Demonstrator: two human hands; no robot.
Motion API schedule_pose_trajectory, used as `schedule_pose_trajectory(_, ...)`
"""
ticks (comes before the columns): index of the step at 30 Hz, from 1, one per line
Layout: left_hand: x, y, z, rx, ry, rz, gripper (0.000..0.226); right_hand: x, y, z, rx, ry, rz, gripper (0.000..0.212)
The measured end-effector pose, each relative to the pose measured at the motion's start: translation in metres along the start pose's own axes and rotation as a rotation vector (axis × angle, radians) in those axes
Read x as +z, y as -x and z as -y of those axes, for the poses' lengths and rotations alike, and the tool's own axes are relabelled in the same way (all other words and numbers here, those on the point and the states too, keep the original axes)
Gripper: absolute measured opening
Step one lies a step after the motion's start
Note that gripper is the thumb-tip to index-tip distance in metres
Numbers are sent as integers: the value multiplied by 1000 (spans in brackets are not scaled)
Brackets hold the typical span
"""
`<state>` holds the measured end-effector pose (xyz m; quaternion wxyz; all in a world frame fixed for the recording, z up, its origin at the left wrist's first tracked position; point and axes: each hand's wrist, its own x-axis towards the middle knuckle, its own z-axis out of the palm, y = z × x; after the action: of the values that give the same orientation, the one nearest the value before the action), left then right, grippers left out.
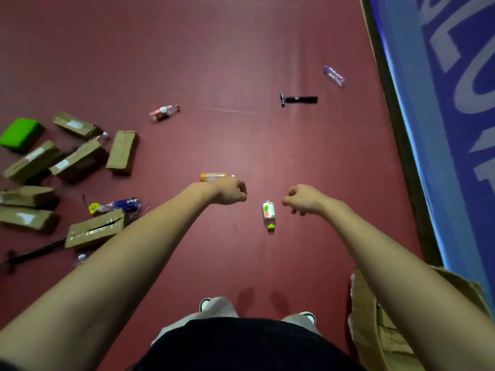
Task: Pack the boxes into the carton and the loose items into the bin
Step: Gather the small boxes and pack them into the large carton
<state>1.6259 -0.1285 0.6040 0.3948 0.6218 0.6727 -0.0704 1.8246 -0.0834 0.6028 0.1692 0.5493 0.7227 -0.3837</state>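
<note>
Far left lies a green block-shaped object (21, 135); whether it is the bin cannot be told. Just beside it, the cardboard boxes (122, 152) lie scattered and overlapping on the red floor (241, 62). A blue-labelled bottle (123, 204) and a black rod (34, 253) are tangled in among the nearer boxes, so lifting a box carelessly could drag or roll those loose pieces away. Farther out rests a red-labelled bottle (164, 113). The left hand (231, 192) hangs with fingers loosely curled, holding nothing, just in front of an orange packet (213, 177). Between the hands lies a small white bottle with a green cap (268, 211); near the feet and round, it could be kicked or trodden on with a step forward. The right hand (302, 200) is likewise loosely curled and empty. Far right lie a black razor-shaped tool (298, 99) and a clear bottle (334, 76), the bottle likely to roll if nudged. The carton (375, 330) sits near right, partly behind the right arm beside a blue banner (455, 103), so boxes dropped toward it without looking could miss.
</note>
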Motion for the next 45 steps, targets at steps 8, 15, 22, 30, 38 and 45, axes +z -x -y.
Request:
schedule_pose_trajectory(8,-38,67,172,-160,306,-117,22,57,-58,171,-182,118,75,24)
schedule_pose_trajectory(15,-50,107,287,-335,483,-248,21,91,-102,285,-302,356,135,25)
schedule_pose_trajectory(22,-64,105,372,-468,658,-319,15,101,-177,374,-369,505,207,25)
schedule_pose_trajectory(30,-151,70,461,-564,833,-387,10,61,-286,470,-398,531,211,18)
schedule_pose_trajectory(38,-225,36,534,-626,949,-519,11,23,-365,568,-449,558,197,29)
schedule_pose_trajectory(45,-279,-4,612,-657,978,-520,13,10,-438,644,-468,596,194,28)
